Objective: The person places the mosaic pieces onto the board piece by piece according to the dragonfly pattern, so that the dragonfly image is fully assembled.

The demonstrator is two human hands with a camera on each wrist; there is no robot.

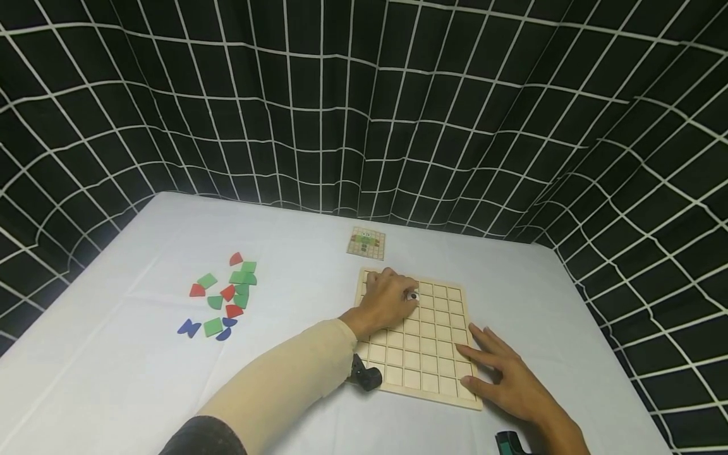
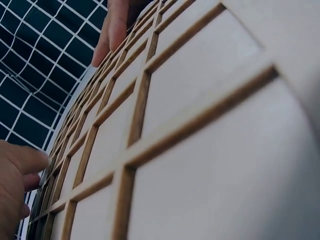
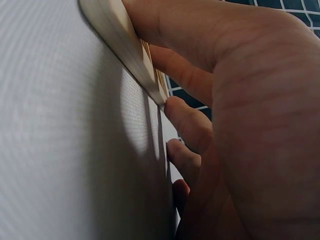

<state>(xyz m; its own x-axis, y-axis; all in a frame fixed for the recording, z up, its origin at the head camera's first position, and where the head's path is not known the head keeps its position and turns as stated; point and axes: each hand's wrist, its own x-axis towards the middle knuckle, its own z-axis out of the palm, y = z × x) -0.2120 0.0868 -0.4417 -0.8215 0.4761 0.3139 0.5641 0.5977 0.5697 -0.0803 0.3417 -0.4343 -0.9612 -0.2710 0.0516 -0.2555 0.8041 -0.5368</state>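
A wooden grid board (image 1: 421,363) with square recesses lies on the white table. Over its upper part, my left hand (image 1: 387,300) bends thumb and index finger around a small white tile with a black dot (image 1: 413,296). The left wrist view shows the board's cells close up, with part of the left hand (image 2: 15,182) at the lower left; the tile is out of sight there. My right hand (image 1: 506,373) rests at the board's right edge, fingers spread and thumb on the frame. Up close, the right wrist view has that hand (image 3: 260,110) touching the board's rim (image 3: 125,45).
Left of the board lie loose flat pieces: green squares (image 1: 213,327), green quarter rounds (image 1: 215,302), red quarter rounds (image 1: 197,290) and blue pieces (image 1: 224,334). A small pattern card (image 1: 366,243) lies beyond the board. Black curtain with white grid lines (image 1: 318,114) surrounds the table.
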